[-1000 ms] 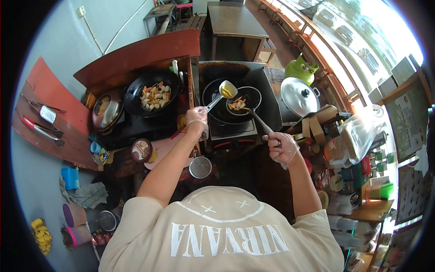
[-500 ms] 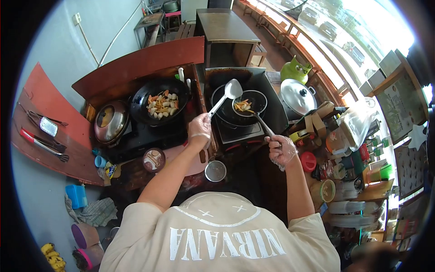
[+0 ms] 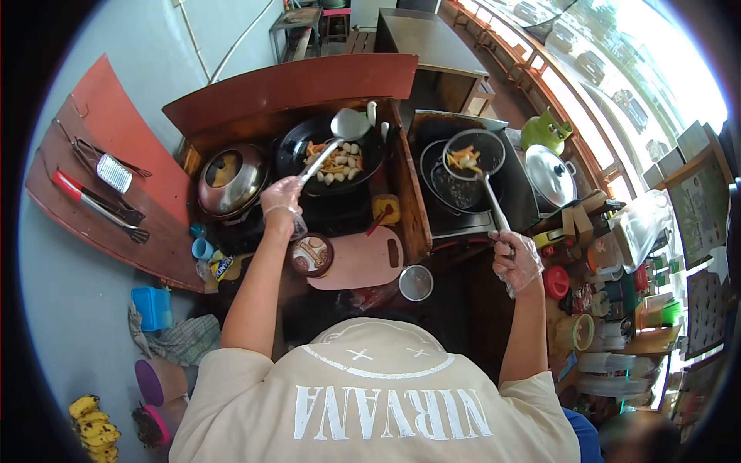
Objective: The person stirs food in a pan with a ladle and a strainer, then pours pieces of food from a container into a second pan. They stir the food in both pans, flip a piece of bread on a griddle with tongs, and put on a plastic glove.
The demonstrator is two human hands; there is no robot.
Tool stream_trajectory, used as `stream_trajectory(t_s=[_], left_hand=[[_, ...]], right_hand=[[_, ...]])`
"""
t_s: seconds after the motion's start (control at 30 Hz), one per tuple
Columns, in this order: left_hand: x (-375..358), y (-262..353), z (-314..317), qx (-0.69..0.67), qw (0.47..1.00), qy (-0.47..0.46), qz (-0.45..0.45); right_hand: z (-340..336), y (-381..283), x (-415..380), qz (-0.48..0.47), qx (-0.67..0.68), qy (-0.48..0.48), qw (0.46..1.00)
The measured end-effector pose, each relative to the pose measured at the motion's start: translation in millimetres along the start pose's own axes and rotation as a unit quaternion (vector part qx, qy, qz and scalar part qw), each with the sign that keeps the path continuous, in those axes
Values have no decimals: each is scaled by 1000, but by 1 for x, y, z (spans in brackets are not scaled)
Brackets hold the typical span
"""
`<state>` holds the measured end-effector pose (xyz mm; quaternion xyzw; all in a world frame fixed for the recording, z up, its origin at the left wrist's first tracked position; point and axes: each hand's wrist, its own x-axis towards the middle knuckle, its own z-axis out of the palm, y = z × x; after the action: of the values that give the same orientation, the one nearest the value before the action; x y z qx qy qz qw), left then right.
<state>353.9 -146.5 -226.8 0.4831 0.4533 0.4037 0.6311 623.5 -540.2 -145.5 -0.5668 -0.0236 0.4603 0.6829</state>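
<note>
My left hand (image 3: 282,202), in a clear plastic glove, is closed round the handle of a metal spatula (image 3: 351,125). The spatula's blade is over the far part of a black wok (image 3: 295,151), which holds cut pieces of food (image 3: 340,163) in orange, yellow and whitish tones. My right hand (image 3: 517,261), also gloved, grips the long handle of a round strainer (image 3: 493,142). Orange-yellow strips (image 3: 464,159) lie in the strainer, above a dark pan (image 3: 432,185) on the right stove.
A lidded pot (image 3: 207,185) stands left of the wok. Nearer me are a pink cutting board (image 3: 363,270), a round brown-lidded tub (image 3: 312,255) and a small sieve (image 3: 416,283). Right of the stove are a silver lid (image 3: 549,176), a green gas cylinder (image 3: 545,131) and several containers.
The view has shifted. My left hand and the spatula have moved left, from beside the strainer to over the wok. The strainer now stands higher and further back over the pan.
</note>
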Motion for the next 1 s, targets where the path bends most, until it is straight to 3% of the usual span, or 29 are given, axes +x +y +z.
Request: stream_trajectory(t_s=[0.03,0.07,0.1,0.13,0.17,0.23,0.3,0.33,0.37,0.4,0.43,0.47,0.5,0.53,0.57,0.6,0.63,0.7,0.73,0.77,0.8,0.83,0.87,0.9,0.97,1.0], left_hand=[[18,-11,-18,90,992,18,83],[20,-4,-27,91,992,19,84],[21,3,-35,255,943,63,206],[22,8,-41,407,850,103,318],[26,9,-45,408,850,103,318],[36,12,-48,537,773,111,320],[46,15,-49,569,766,92,286],[51,16,-48,595,753,88,268],[56,17,-47,620,739,83,251],[57,25,-45,620,739,82,253],[56,38,-45,631,748,69,195],[57,46,-43,641,754,55,135],[83,36,-57,641,753,54,136],[127,14,-84,697,678,-70,225],[125,24,-86,729,580,-191,307],[118,23,-81,496,856,-142,37],[112,19,-73,496,855,-145,37],[103,16,-59,366,917,-106,-116],[112,0,-48,407,896,-87,-156],[118,-11,-43,408,895,-91,-155],[122,-22,-39,439,889,-114,-69],[123,-27,-34,466,874,-137,17],[109,-8,-23,539,833,-118,50],[102,4,-16,540,831,-124,51],[87,24,-4,651,723,-74,218],[74,35,-2,659,718,-62,217]], right_hand=[[17,-1,-2,1,0,-1,1000],[35,-1,-3,-19,-37,-11,999],[52,-3,-2,-40,-73,-20,996],[68,-5,1,-24,-92,-25,995],[84,-2,7,-24,-91,-25,995],[117,5,21,-61,-183,-49,980],[142,18,55,-27,-307,-20,951],[139,37,92,-223,-614,-54,755],[139,54,119,-380,-815,-78,430],[158,57,115,-315,-838,-72,439],[181,58,106,-249,-857,-67,446],[191,63,102,-197,-800,-16,567],[191,71,109,-196,-799,-15,568],[187,84,122,-181,-785,0,593],[185,91,128,-165,-770,15,617],[180,97,133,-160,-773,3,614],[176,101,135,-157,-773,5,615],[168,110,138,-187,-781,13,595],[172,104,127,-185,-781,16,596],[182,91,108,-168,-751,35,638],[188,82,94,-151,-718,55,678],[187,80,89,-149,-717,60,678],[185,79,84,-166,-716,53,676],[184,78,81,-183,-714,46,674],[184,77,77,-171,-704,64,687],[182,77,74,-188,-716,45,671]])
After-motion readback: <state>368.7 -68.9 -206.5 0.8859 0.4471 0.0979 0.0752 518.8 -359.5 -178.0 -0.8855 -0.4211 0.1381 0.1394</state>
